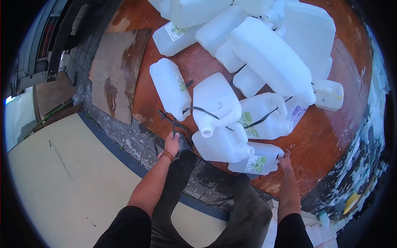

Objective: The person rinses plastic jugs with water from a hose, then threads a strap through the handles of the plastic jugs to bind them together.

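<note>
Along the left edge of the reddish-brown board lies a stained brown sheet, dark paving beside it. A heap of white jugs occupies the far part of the board; the person's legs stand at the near edge, between the forearms. Both arms extend forward and down. The left hand, brown band at its wrist, is at the near-left edge, fingers closed on a black strap. The right hand bends inward, fingers touching the end of a green-labelled jug lying sideways at the near edge; whether they grip cannot be told. One central jug points its uncapped mouth nearward; contents cannot be determined.
</note>
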A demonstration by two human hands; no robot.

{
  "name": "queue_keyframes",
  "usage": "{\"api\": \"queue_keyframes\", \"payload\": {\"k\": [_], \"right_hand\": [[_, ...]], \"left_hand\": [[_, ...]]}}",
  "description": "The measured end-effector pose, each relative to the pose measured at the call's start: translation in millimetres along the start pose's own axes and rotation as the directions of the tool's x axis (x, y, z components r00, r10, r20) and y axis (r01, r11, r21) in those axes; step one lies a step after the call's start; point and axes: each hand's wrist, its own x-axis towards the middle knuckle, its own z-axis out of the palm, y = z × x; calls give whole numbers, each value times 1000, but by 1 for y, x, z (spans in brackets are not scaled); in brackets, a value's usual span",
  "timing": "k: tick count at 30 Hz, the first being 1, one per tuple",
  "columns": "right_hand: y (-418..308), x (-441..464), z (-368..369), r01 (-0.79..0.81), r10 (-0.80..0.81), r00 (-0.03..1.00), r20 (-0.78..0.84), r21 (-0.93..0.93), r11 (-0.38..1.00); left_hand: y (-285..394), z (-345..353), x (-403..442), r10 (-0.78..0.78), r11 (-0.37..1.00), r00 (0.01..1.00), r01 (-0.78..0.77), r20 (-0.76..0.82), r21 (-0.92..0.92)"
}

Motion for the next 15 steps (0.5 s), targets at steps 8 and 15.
{"api": "queue_keyframes", "payload": {"k": [8, 15], "right_hand": [[-137, -146, 38, -58, 47, 998, 40, 355, 933], [-228, -358, 25, 201, -171, 950, -262, 91, 975]], "left_hand": [[52, -29, -239, 307, 920, 951, -305, 27, 245], [138, -37, -462, 396, 864, 864, -465, 311, 192]]}}
